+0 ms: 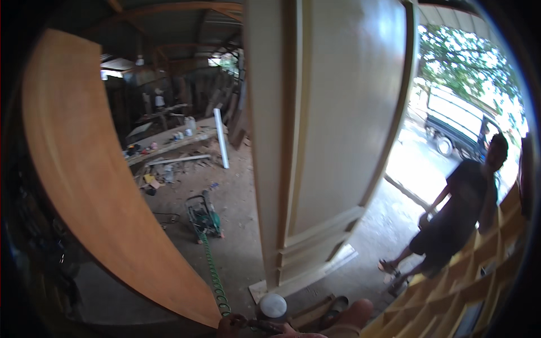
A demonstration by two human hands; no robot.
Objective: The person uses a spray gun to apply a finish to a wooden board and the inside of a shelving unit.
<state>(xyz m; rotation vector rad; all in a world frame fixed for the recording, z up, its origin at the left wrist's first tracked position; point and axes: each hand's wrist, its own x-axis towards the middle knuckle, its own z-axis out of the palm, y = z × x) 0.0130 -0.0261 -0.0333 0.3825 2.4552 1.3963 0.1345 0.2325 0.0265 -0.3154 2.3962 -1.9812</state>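
At the lower edge my left hand [230, 325] grips a dark metal fitting [243, 320] where the green coiled hose [213, 270] comes in. My right hand [284, 329], partly cut off by the frame, is closed on a dark spray gun [262, 325] with a white round cup [273, 306] on top. A pale panelled door [332, 112] stands upright just ahead on a pale board [344, 256]. A tall orange plywood panel [96, 169] stands at the left.
A green compressor [205, 219] sits on the floor behind the hose. A cluttered bench [169, 141] is farther back. A person [462, 203] stands at the right beside wooden lattice frames [468, 281]. A truck [451, 129] is outside.
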